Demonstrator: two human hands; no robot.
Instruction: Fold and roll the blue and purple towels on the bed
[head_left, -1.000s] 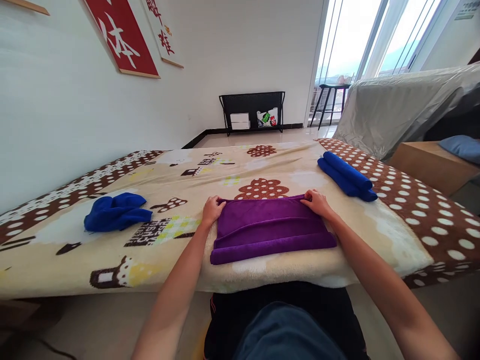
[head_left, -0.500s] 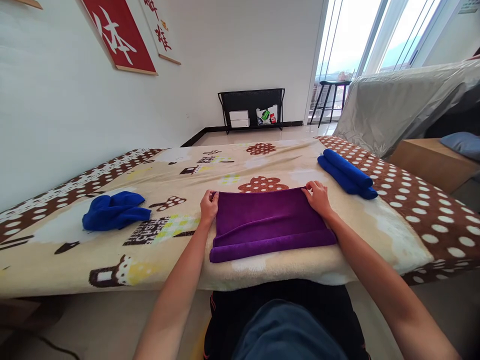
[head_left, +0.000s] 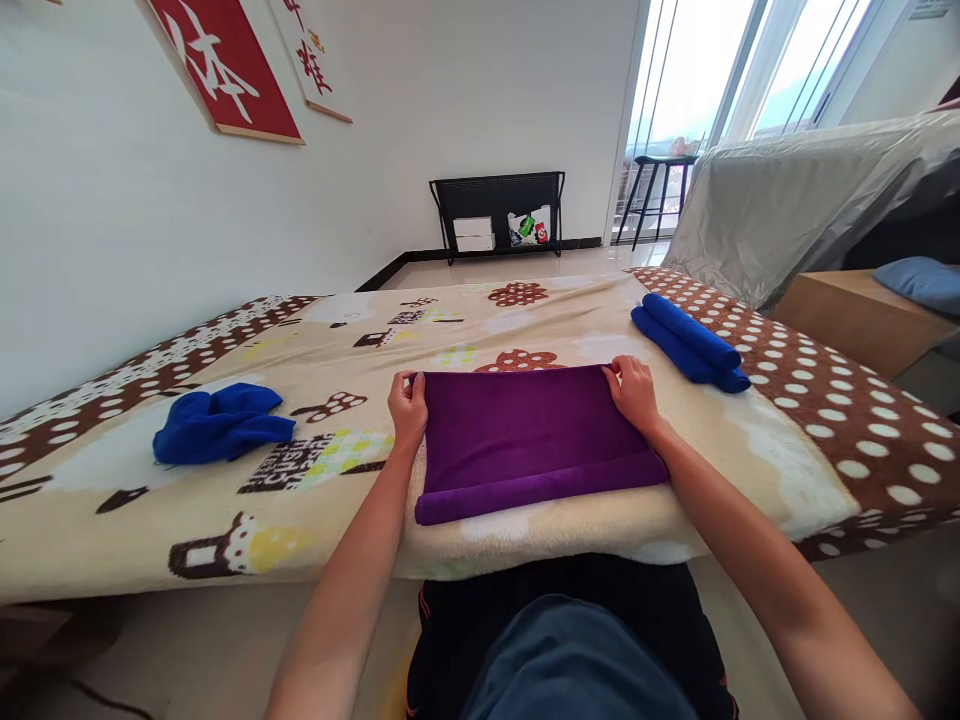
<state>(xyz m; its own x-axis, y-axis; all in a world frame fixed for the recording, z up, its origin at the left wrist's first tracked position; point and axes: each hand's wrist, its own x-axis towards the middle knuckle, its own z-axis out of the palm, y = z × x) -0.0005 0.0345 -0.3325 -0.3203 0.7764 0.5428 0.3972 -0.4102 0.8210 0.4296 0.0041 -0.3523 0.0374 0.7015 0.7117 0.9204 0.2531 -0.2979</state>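
Note:
A purple towel (head_left: 525, 425) lies spread on the patterned blanket (head_left: 420, 400), its near edge rolled into a thick strip. My left hand (head_left: 409, 408) pinches its far left corner between thumb and fingers. At the far right corner, my right hand (head_left: 631, 390) grips the cloth the same way. The far edge is stretched straight between both hands. Left of my left hand sits a crumpled blue cloth (head_left: 221, 425). A blue towel in a double roll (head_left: 690, 342) rests beyond my right hand.
The blanket has a brown border with white dots (head_left: 862, 420). Past the bed stands a black rack (head_left: 499, 205) against the wall. To the right are a cardboard box (head_left: 862, 315), a plastic-covered piece of furniture (head_left: 795, 190) and a black stool (head_left: 656, 190).
My hands have drawn the towel's far edge slightly farther away and tauter, flattening a crease across its middle. The view has shifted a little.

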